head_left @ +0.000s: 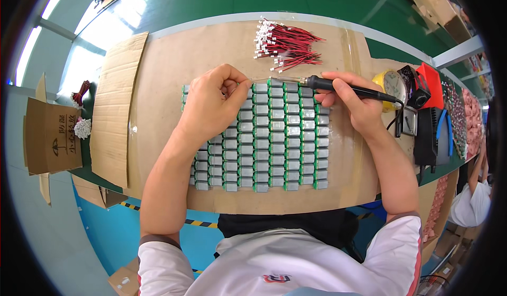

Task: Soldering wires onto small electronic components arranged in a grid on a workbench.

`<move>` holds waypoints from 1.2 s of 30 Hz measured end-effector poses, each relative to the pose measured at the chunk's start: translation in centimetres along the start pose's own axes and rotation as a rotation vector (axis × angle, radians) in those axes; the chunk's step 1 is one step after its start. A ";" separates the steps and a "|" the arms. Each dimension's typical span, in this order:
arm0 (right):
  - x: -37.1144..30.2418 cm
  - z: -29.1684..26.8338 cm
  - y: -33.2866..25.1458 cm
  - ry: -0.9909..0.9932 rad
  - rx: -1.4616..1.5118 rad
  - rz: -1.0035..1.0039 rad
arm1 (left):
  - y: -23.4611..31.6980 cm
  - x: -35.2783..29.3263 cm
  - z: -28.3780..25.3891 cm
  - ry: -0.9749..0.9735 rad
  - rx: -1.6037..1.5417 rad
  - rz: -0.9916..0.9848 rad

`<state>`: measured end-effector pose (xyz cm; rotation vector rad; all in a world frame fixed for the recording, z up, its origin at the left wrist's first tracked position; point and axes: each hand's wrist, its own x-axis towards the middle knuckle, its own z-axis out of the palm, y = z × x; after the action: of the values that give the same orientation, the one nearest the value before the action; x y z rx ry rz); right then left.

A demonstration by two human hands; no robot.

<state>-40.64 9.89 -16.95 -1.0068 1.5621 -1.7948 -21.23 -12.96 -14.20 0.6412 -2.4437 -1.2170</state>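
Observation:
My right hand (356, 103) grips a soldering iron (323, 83) by its black handle, its metal tip pointing left. The tip is over the far row of small grey blocks with green circuit-board ends (261, 144), set out in staggered columns. With thumb and forefinger pinched, my left hand (216, 95) holds a thin wire that looks like solder and runs toward the iron's tip. My left hand and wrist cover part of the blocks at the upper left. Whether the tip touches a board is too small to tell.
Beyond the blocks lies a bundle of red and black wires with white connectors (290, 45). A loose cardboard sheet (116, 111) and an open carton (53, 132) are at left. At right are a yellow round item (390, 79), a red bin (430, 85) and another person (472, 203).

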 end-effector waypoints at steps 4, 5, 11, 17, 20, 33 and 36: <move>0.0 0.0 0.0 -0.004 -0.007 -0.009 | -0.1 0.0 0.0 -0.005 0.006 0.001; 0.0 0.0 0.1 -0.003 -0.009 -0.009 | -0.1 0.0 0.0 -0.005 0.002 0.001; 0.1 0.0 0.2 -0.004 0.000 -0.018 | -0.1 0.1 0.0 -0.010 0.021 0.015; 0.0 -0.1 0.3 0.006 0.012 -0.013 | 0.1 0.0 0.0 -0.010 0.030 -0.016; 0.0 0.0 0.3 0.008 0.017 -0.009 | 0.2 0.1 0.1 -0.013 0.022 0.001; -0.1 -0.2 0.5 0.002 0.030 -0.042 | 0.1 0.1 0.3 0.011 0.056 0.014; -0.3 -0.3 0.4 -0.008 0.018 -0.026 | 0.1 0.0 0.3 0.017 0.048 0.019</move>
<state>-40.78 10.23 -17.38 -1.0296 1.5314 -1.8170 -21.40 -12.66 -14.27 0.6376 -2.4657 -1.1448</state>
